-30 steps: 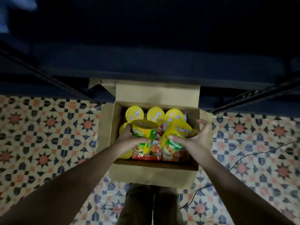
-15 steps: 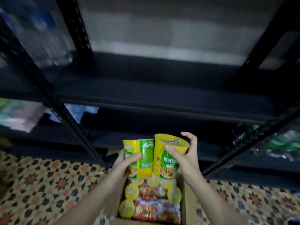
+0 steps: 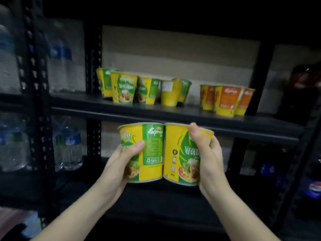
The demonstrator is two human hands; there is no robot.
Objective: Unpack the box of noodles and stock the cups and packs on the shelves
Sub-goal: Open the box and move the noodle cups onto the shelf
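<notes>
Both cups (image 3: 164,153) got lifted out of the box, now held just under the stocked shelf (image 3: 156,110).

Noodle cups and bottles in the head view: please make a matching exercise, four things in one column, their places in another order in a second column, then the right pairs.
Things
1. green-label cup
2. vegetarian cup
3. orange cups
4. water bottles

Places
A. on the upper shelf, at its right end
B. held in the right hand
C. behind the black post, at the far left
D. held in the left hand

Pairs: 1-D, 2-B, 3-A, 4-C
</notes>
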